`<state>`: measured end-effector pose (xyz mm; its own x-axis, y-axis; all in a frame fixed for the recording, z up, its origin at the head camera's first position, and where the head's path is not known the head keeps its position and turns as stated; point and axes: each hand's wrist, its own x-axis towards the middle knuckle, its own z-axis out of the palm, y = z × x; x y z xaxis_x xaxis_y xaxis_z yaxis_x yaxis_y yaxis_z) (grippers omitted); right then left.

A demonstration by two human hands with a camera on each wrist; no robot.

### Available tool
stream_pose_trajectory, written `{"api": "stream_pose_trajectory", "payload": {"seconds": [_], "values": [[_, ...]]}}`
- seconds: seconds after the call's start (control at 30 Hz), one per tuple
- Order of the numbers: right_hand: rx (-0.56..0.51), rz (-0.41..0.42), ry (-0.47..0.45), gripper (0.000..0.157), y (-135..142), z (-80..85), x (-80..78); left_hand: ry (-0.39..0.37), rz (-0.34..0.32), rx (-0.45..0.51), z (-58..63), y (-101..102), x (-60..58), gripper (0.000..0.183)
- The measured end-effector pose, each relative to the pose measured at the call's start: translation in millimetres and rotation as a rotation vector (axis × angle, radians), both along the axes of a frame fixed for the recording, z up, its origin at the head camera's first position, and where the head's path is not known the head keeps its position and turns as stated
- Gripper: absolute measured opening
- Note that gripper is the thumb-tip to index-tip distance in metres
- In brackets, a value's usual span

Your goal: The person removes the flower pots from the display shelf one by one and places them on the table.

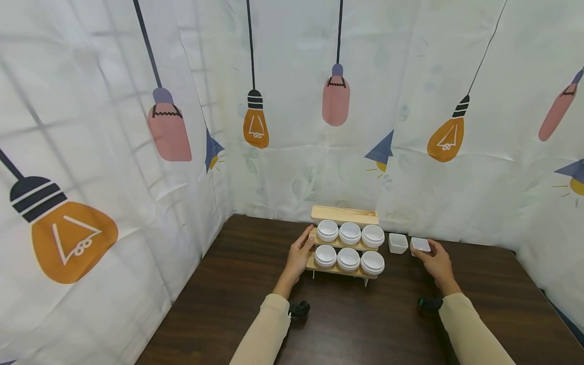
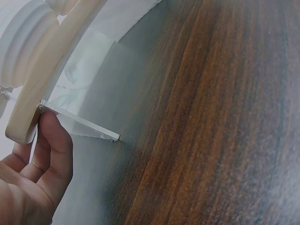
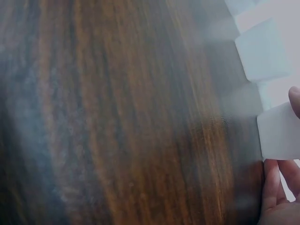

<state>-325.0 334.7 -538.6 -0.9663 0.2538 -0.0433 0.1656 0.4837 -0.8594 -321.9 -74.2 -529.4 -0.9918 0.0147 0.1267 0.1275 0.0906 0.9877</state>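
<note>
A tiered wooden rack (image 1: 344, 215) stands toward the back of the table, with two rows of round white bowls (image 1: 349, 232) on its lower steps. My left hand (image 1: 298, 255) grips the rack's left end. In the left wrist view its fingers (image 2: 55, 136) curl at the end of a wooden board (image 2: 28, 112), beside a thin white support leg (image 2: 82, 121). To the right of the rack, my right hand (image 1: 439, 263) pinches a small square white dish (image 1: 420, 245) between thumb and fingers. The dish (image 3: 279, 133) appears to sit on the table in the right wrist view.
Another square white dish (image 1: 398, 244) stands between the rack and the held one. The dark wooden table (image 1: 365, 324) extends toward me. Behind it hangs a white curtain (image 1: 292, 172) printed with lamps, and more curtain runs along the left side.
</note>
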Motion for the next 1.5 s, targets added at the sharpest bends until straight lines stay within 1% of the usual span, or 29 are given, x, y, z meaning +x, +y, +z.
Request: {"api": "stream_pose_trajectory", "payload": {"seconds": [0.23, 0.47, 0.7, 0.77, 1.0, 1.13, 1.5], "values": [[0.012, 0.011, -0.006, 0.082, -0.9, 1.3, -0.3, -0.003, 0.002, -0.010, -0.5, -0.3, 0.3, 0.046], [0.013, -0.003, 0.002, 0.081, -1.0, -0.2, -2.6, 0.004, 0.003, -0.005, -0.5, 0.4, 0.0, 0.046], [0.008, 0.024, -0.011, 0.087, 0.7, -2.3, -3.8, 0.007, -0.027, 0.022, 0.6, 0.0, -0.8, 0.050], [0.007, 0.026, -0.010, 0.088, 0.7, -2.7, -4.1, 0.002, -0.035, 0.023, 4.1, -0.6, 0.6, 0.050], [0.017, 0.011, -0.011, 0.086, -0.1, -2.0, -4.9, -0.004, -0.054, 0.017, 32.2, -2.7, 19.9, 0.049], [0.024, 0.010, -0.015, 0.086, -0.9, 0.2, -4.0, -0.001, -0.053, 0.016, 35.6, -2.9, 23.4, 0.049], [0.028, -0.006, -0.020, 0.087, -2.6, 1.6, -4.3, -0.007, -0.056, 0.011, 33.7, -3.6, 21.1, 0.049]]}}
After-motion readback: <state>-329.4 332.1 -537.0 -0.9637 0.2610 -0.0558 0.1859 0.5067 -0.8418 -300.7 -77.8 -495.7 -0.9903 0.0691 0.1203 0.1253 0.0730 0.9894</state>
